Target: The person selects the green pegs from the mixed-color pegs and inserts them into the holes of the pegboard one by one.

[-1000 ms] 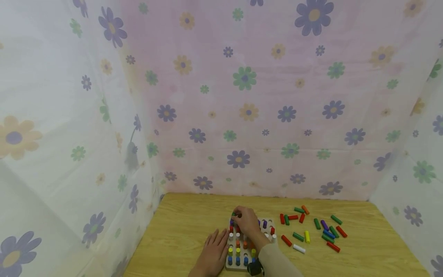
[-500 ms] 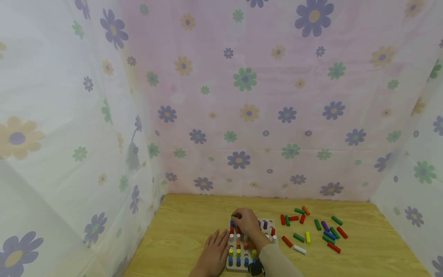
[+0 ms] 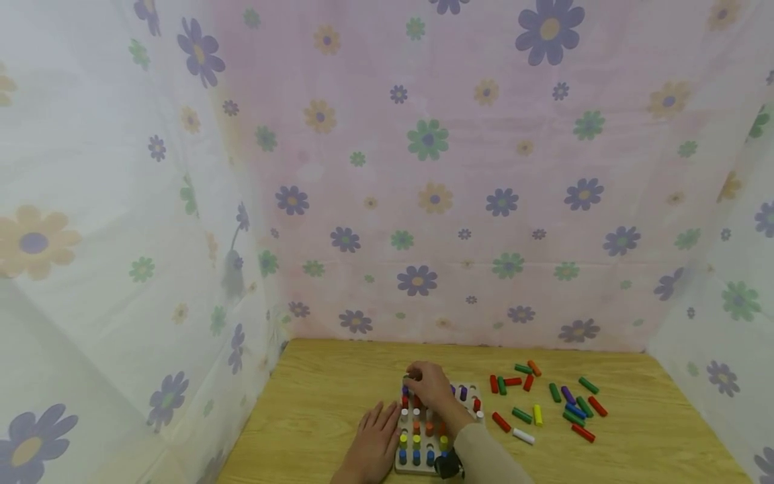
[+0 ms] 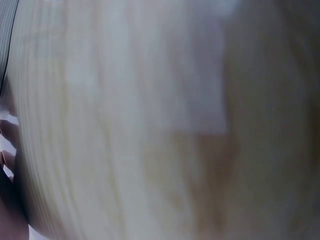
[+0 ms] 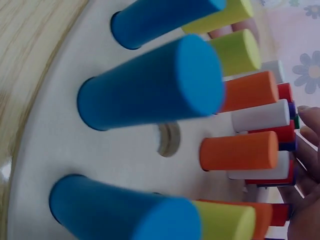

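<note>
Reaching over the pegboard (image 3: pixel 468 391), right hand (image 3: pixel 431 385) covers its far-left pegs.

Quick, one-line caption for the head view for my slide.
Right hand reaches over the far end of a wooden pegboard of coloured pegs, left hand flat beside it, loose pegs scattered right.
</note>
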